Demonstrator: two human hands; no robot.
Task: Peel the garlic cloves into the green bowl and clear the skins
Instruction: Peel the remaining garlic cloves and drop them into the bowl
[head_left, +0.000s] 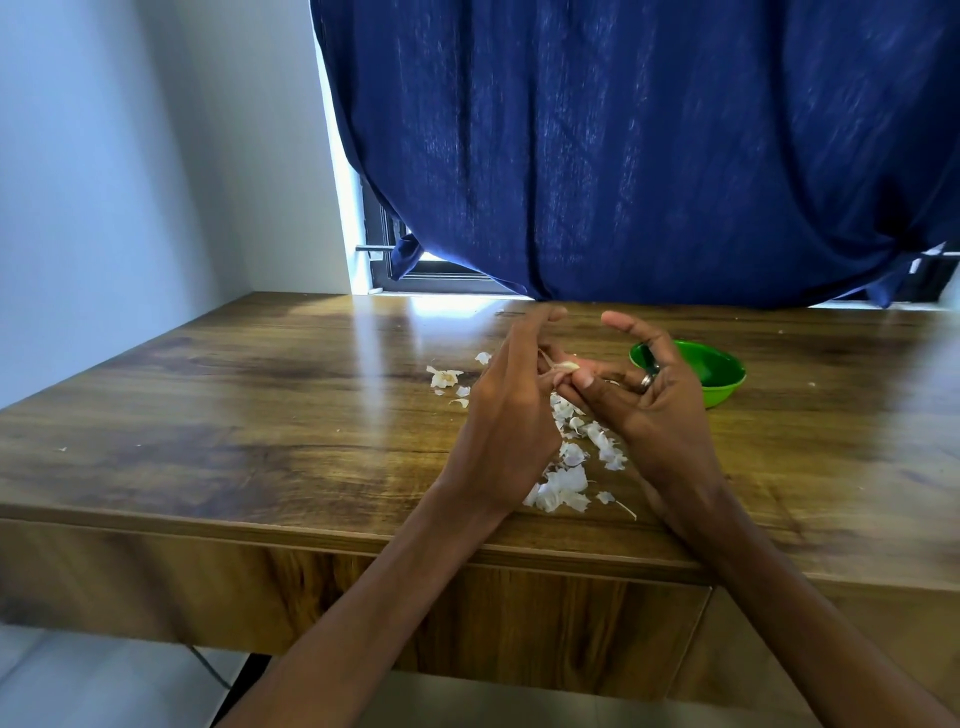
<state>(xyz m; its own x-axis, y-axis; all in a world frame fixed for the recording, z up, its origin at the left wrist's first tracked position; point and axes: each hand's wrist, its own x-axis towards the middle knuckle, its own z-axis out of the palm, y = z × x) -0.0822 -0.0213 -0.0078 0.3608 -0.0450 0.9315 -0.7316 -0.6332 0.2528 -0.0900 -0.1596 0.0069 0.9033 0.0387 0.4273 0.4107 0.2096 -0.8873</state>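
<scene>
Table: brown wood-grain table (218, 415) with glossy top and a plain front panel below the near edge; light glare falls along the far edge, near its middle.
Curtain: dark navy blue fabric curtain (649, 145) hangs behind the table's far edge, its hem gathered just above the far edge.
Window: dark-framed window (387, 244) shows at the curtain's left side, beyond the far edge; daylight enters through the gap.
Wall: plain pale wall (130, 145) stands along the table's left edge and meets the far left corner.
Cable: thin grey cable (208, 667) hangs below the near edge, towards the left.
Floor: pale floor (104, 686) visible under the table.
</scene>
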